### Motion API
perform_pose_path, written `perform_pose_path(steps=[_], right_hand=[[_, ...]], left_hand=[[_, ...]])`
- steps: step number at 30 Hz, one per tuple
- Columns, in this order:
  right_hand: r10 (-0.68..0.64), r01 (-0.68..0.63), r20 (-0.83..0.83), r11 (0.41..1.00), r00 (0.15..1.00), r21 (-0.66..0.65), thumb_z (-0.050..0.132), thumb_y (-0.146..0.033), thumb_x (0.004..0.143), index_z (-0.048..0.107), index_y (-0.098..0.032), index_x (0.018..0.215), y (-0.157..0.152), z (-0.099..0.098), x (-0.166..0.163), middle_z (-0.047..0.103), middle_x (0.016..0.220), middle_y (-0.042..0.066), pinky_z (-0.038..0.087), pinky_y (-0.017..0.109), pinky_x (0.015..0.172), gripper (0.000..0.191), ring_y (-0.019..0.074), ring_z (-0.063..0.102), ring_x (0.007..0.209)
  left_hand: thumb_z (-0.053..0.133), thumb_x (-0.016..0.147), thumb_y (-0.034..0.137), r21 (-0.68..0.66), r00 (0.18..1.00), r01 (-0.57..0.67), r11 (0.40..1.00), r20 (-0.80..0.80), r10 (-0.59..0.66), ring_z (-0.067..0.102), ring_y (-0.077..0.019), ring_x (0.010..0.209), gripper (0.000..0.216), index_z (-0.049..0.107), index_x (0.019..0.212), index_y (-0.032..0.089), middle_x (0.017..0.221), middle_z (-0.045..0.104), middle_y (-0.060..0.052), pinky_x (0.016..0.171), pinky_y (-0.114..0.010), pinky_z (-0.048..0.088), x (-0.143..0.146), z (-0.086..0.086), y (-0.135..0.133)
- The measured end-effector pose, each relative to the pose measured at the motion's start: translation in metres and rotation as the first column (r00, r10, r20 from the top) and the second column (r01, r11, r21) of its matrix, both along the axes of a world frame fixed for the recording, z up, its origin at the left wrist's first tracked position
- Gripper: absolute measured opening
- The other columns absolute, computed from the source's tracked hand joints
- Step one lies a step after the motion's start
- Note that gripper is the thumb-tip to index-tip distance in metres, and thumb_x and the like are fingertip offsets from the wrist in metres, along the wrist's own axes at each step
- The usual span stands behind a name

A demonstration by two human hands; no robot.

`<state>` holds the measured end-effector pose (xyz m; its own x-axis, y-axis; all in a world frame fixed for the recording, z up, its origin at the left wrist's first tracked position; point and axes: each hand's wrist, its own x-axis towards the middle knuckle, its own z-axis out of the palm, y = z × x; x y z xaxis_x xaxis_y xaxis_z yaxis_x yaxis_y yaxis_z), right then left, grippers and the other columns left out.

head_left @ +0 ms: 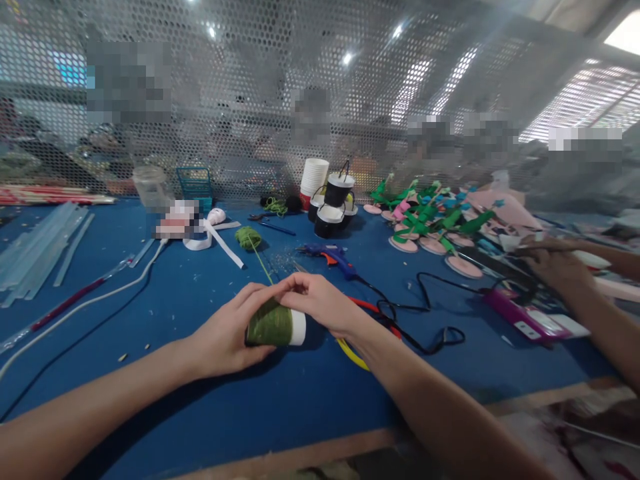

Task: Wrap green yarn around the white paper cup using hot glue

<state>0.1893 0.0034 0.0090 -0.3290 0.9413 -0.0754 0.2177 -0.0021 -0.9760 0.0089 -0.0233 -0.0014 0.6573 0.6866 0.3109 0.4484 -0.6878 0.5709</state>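
Observation:
My left hand [227, 330] wraps around a paper cup [299, 328] lying on its side above the blue table. Green yarn [270, 325] covers most of the cup, leaving a white band bare at its right end. At the cup's top edge, the bent fingers of my right hand [317, 300] pinch at the yarn; the fingertips are partly hidden. A strand runs from there to a small ball of green yarn [249, 238] farther back. Just beyond my hands lies a blue glue gun [330, 257] with an orange trigger.
Red and yellow scissor-like handles [355, 353] lie beside my right wrist. Glue sticks [43, 250] are at left; stacked white cups [315, 177] and black pots [330, 220] stand behind. Green-and-pink crafts [425, 223], a purple power strip [525, 317] and another person's hand [560, 267] are at right.

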Motion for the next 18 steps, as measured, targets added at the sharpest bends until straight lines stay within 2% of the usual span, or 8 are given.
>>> perform_pose_path(steps=[4,8,11,14,18], right_hand=[[0.032,-0.032,-0.057,0.999,0.998,-0.009,0.061,-0.024,0.065,0.063,-0.016,0.073,-0.002,0.003,-0.003,0.063,0.074,0.001,0.043,0.03,0.072,0.011,0.0147,0.057,0.072],[0.037,-0.042,-0.144,0.999,0.989,-0.031,0.063,-0.024,0.063,0.066,-0.017,0.073,0.0,0.005,-0.007,0.065,0.075,0.001,0.043,0.032,0.077,0.012,0.0151,0.058,0.075],[0.0,-0.027,-0.224,0.992,0.975,-0.12,0.065,-0.019,0.058,0.065,-0.018,0.068,0.003,0.004,-0.011,0.064,0.069,-0.001,0.044,0.029,0.071,0.01,0.0134,0.058,0.068],[-0.028,-0.024,-0.243,0.977,0.97,-0.21,0.064,-0.014,0.056,0.062,-0.018,0.06,0.006,0.003,-0.014,0.061,0.06,-0.003,0.044,0.026,0.062,0.006,0.0106,0.055,0.059],[0.005,-0.053,-0.212,0.974,0.977,-0.219,0.064,-0.016,0.058,0.062,-0.017,0.058,0.009,0.003,-0.015,0.059,0.057,-0.004,0.042,0.023,0.057,0.002,0.0088,0.053,0.055]], left_hand=[[0.062,0.069,0.014,-0.033,1.0,0.002,0.999,-0.002,-0.002,0.048,-0.0244,0.108,0.076,0.022,0.133,0.021,0.118,0.046,-0.011,0.093,-0.043,0.042,0.0,0.0,0.001],[0.063,0.068,0.016,-0.027,0.999,0.002,1.0,0.053,-0.001,0.044,-0.0265,0.116,0.078,0.021,0.133,0.022,0.127,0.043,-0.012,0.096,-0.044,0.039,0.0,-0.001,0.003],[0.063,0.069,0.017,-0.02,0.997,0.015,1.0,0.072,-0.014,0.043,-0.0267,0.118,0.076,0.022,0.133,0.022,0.13,0.041,-0.012,0.097,-0.044,0.038,-0.001,-0.002,0.004],[0.063,0.069,0.018,-0.005,0.999,0.037,0.999,0.034,-0.036,0.047,-0.0254,0.111,0.073,0.025,0.131,0.025,0.124,0.045,-0.01,0.093,-0.042,0.042,-0.002,-0.003,0.003],[0.061,0.072,0.019,0.013,0.997,0.062,0.998,0.045,-0.062,0.05,-0.0217,0.103,0.061,0.032,0.126,0.024,0.113,0.049,-0.007,0.089,-0.037,0.043,-0.002,-0.002,0.002]])
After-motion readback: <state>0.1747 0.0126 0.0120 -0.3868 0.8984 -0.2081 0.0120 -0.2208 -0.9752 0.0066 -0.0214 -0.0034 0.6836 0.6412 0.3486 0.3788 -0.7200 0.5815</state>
